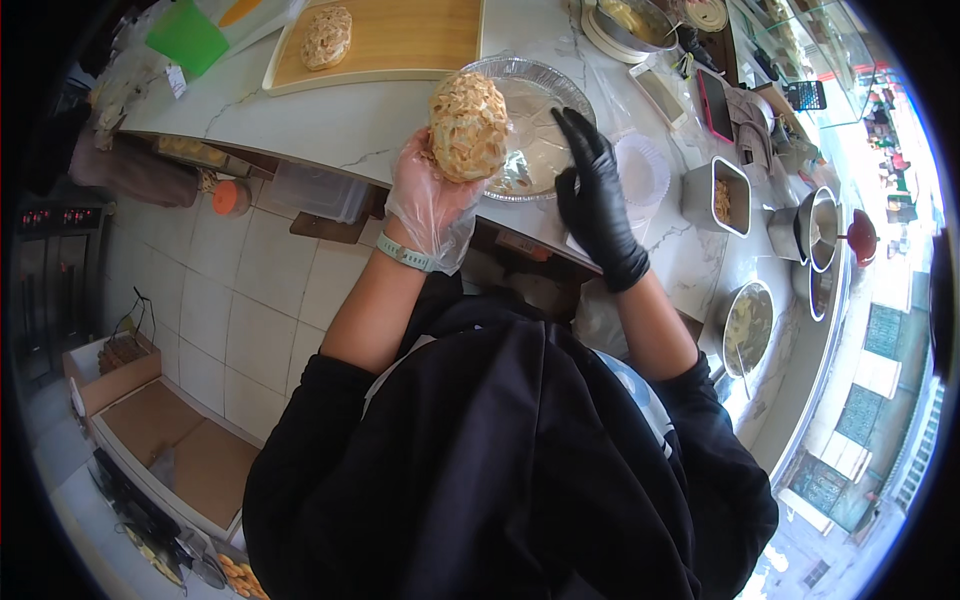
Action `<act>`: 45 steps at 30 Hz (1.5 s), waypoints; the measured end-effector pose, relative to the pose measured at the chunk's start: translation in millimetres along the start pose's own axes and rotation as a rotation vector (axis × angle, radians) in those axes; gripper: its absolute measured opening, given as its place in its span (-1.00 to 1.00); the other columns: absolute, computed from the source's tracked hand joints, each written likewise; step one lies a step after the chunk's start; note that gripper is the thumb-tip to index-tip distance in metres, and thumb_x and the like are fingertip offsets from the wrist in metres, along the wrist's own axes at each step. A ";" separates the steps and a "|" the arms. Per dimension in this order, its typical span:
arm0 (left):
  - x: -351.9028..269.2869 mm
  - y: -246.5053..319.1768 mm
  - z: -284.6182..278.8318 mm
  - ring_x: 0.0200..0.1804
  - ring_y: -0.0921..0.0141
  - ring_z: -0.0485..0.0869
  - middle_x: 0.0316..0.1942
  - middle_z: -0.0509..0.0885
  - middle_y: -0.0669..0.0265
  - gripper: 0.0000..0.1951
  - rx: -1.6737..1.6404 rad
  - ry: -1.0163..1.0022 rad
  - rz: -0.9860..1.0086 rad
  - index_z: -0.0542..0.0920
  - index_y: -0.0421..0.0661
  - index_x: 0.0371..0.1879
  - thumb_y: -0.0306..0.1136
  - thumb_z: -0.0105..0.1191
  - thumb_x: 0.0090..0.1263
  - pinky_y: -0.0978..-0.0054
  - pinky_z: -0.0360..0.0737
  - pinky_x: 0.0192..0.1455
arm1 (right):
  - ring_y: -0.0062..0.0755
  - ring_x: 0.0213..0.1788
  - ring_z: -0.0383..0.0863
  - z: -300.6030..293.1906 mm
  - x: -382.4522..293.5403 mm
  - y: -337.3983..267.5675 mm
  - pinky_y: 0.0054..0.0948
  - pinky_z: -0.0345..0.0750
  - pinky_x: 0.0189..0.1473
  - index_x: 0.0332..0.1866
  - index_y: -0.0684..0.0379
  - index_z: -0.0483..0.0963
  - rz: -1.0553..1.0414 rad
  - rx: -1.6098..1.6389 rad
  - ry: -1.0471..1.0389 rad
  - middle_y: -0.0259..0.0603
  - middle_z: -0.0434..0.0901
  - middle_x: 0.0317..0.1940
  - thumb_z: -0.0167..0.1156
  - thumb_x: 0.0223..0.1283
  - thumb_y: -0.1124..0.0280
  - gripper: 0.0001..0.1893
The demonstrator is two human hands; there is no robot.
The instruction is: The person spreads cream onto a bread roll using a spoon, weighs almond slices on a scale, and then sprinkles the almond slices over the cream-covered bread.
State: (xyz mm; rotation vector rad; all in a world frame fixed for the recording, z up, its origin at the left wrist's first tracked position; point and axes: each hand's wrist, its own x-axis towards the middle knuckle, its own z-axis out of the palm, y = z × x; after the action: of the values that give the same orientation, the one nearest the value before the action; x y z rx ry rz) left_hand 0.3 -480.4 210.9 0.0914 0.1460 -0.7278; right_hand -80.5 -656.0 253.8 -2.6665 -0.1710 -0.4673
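Note:
An oval bun coated in flaked almonds point(469, 127) rests in my left hand point(435, 191), which wears a clear plastic glove. It is held up over the left rim of a round foil tray point(536, 154) that has some loose flakes in it. My right hand point(596, 191), in a black glove, hovers at the tray's right side with its fingers apart and nothing in them. A second almond-coated bun point(327, 37) lies on a wooden board with a pale rim point(412, 37), beyond and left of the tray.
White paper baking cups point(642, 171) stand right of my right hand. Farther right are a metal tin with flakes point(716, 196), a metal bowl of pale filling point(748, 330) and a white phone point(658, 96). A mixing bowl point(636, 22) stands at the back. An open cardboard box point(180, 450) is low at left.

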 end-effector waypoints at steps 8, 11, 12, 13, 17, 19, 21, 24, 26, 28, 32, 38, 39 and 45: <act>8.3 6.1 -3.7 0.16 0.15 0.42 0.14 0.39 0.05 -0.53 0.188 0.175 0.250 0.25 -0.20 0.18 -0.18 -0.45 0.39 0.13 0.36 0.20 | -0.05 -0.30 0.55 47.2 23.3 44.6 -0.25 0.46 -0.21 -0.23 0.28 0.44 0.145 0.214 -0.497 0.02 0.53 -0.39 0.34 -0.31 0.46 -0.60; 8.3 11.8 -21.1 0.16 0.14 0.41 0.15 0.38 0.05 -0.51 0.088 0.093 0.268 0.24 -0.19 0.19 -0.16 -0.45 0.39 0.13 0.37 0.19 | -0.05 -0.34 0.54 64.6 21.4 38.9 -0.28 0.47 -0.23 -0.24 0.27 0.47 0.176 0.287 -0.408 0.01 0.52 -0.46 0.36 -0.37 0.45 -0.57; 7.4 11.8 -20.2 0.16 0.14 0.41 0.15 0.38 0.05 -0.51 0.084 0.099 0.268 0.24 -0.19 0.19 -0.16 -0.45 0.39 0.13 0.37 0.19 | -0.06 -0.32 0.54 69.9 20.2 38.0 -0.29 0.47 -0.22 -0.26 0.28 0.48 0.075 0.244 -0.346 0.01 0.53 -0.43 0.31 -0.29 0.48 -0.65; 7.1 12.4 -19.1 0.17 0.14 0.41 0.15 0.37 0.05 -0.51 0.090 0.091 0.268 0.24 -0.19 0.20 -0.15 -0.44 0.39 0.12 0.36 0.19 | -0.06 -0.32 0.54 74.7 18.2 37.4 -0.29 0.47 -0.22 -0.26 0.28 0.48 0.077 0.244 -0.353 0.01 0.53 -0.43 0.31 -0.29 0.48 -0.65; 7.7 14.1 -19.8 0.19 0.14 0.39 0.15 0.37 0.02 -0.52 0.090 0.105 0.282 0.25 -0.23 0.18 -0.19 -0.42 0.39 0.15 0.36 0.21 | -0.22 -0.08 0.54 77.1 19.0 36.6 -0.40 0.46 -0.01 -0.04 0.20 0.47 -0.057 0.342 -0.627 -0.07 0.55 -0.15 0.24 -0.01 0.30 -0.62; 7.8 14.0 -18.1 0.19 0.14 0.38 0.16 0.37 0.03 -0.52 0.090 0.146 0.295 0.26 -0.22 0.18 -0.18 -0.42 0.39 0.15 0.35 0.22 | -0.17 0.08 0.41 69.8 13.5 30.6 -0.37 0.38 0.11 0.06 0.18 0.41 -0.417 0.217 -0.495 -0.03 0.44 0.03 0.24 0.01 0.28 -0.54; 7.9 13.8 -18.9 0.20 0.14 0.37 0.17 0.36 0.04 -0.51 0.108 0.148 0.278 0.25 -0.21 0.19 -0.17 -0.43 0.40 0.15 0.33 0.23 | -0.12 0.18 0.30 70.5 4.4 19.2 -0.33 0.30 0.19 0.13 0.17 0.34 -0.326 0.146 -0.525 -0.01 0.35 0.11 0.22 0.01 0.33 -0.49; 8.9 15.0 -19.6 0.21 0.14 0.36 0.17 0.35 0.04 -0.51 0.095 0.143 0.284 0.24 -0.21 0.21 -0.16 -0.44 0.40 0.14 0.30 0.25 | -0.08 0.06 0.39 71.7 -1.0 11.1 -0.30 0.35 0.13 0.09 0.22 0.36 -0.366 0.149 -0.455 0.01 0.41 0.03 0.12 0.03 0.31 -0.54; 8.3 14.6 -18.0 0.22 0.14 0.35 0.18 0.35 0.04 -0.51 0.085 0.134 0.280 0.23 -0.21 0.21 -0.16 -0.44 0.40 0.14 0.29 0.26 | -0.08 0.01 0.43 65.7 -2.3 8.2 -0.30 0.39 0.07 0.05 0.21 0.39 -0.292 0.159 -0.539 -0.01 0.43 -0.01 0.12 0.02 0.33 -0.57; 9.6 12.0 -15.1 0.22 0.14 0.34 0.19 0.34 0.04 -0.51 0.128 0.170 0.306 0.23 -0.21 0.21 -0.17 -0.45 0.40 0.14 0.28 0.26 | -0.08 -0.03 0.46 64.8 -2.6 8.0 -0.30 0.44 0.00 0.00 0.20 0.42 -0.220 0.166 -0.616 -0.02 0.45 -0.05 0.13 0.00 0.35 -0.61; 9.4 14.4 -21.8 0.23 0.13 0.34 0.19 0.33 0.04 -0.51 0.092 0.136 0.273 0.23 -0.21 0.21 -0.17 -0.44 0.39 0.13 0.27 0.26 | -0.11 -0.14 0.53 73.3 -6.0 20.9 -0.33 0.49 -0.11 -0.16 0.19 0.49 -0.194 0.126 -0.592 -0.10 0.53 -0.22 0.14 -0.04 0.38 -0.72; 12.1 13.4 -21.3 0.23 0.13 0.34 0.19 0.33 0.03 -0.50 0.071 0.137 0.266 0.24 -0.21 0.21 -0.17 -0.42 0.38 0.13 0.27 0.27 | -0.18 -0.23 0.57 66.2 13.2 29.8 -0.37 0.50 -0.14 -0.24 0.22 0.50 -0.194 0.288 -0.630 -0.12 0.56 -0.34 0.25 -0.09 0.30 -0.71; 11.5 13.5 -21.9 0.22 0.13 0.34 0.19 0.34 0.03 -0.50 0.068 0.131 0.261 0.24 -0.21 0.21 -0.17 -0.42 0.38 0.13 0.27 0.26 | -0.18 -0.27 0.57 64.7 16.1 29.9 -0.35 0.48 -0.15 -0.28 0.23 0.50 -0.200 0.403 -0.645 -0.09 0.55 -0.38 0.30 -0.15 0.27 -0.68; 14.4 17.5 -24.7 0.20 0.15 0.38 0.17 0.36 0.07 -0.51 0.068 0.121 0.255 0.25 -0.18 0.19 -0.15 -0.39 0.38 0.12 0.30 0.25 | -0.52 -0.29 0.56 57.1 23.9 34.4 -0.50 0.50 -0.12 -0.15 0.19 0.54 -0.018 0.554 -0.760 -0.29 0.60 -0.31 0.45 -0.22 0.31 -0.57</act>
State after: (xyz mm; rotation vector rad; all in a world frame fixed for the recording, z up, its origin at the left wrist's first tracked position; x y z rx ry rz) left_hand 20.1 -473.6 184.7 0.2153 0.2206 -0.4725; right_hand -34.7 -661.4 200.1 -2.1549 -0.4663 0.5414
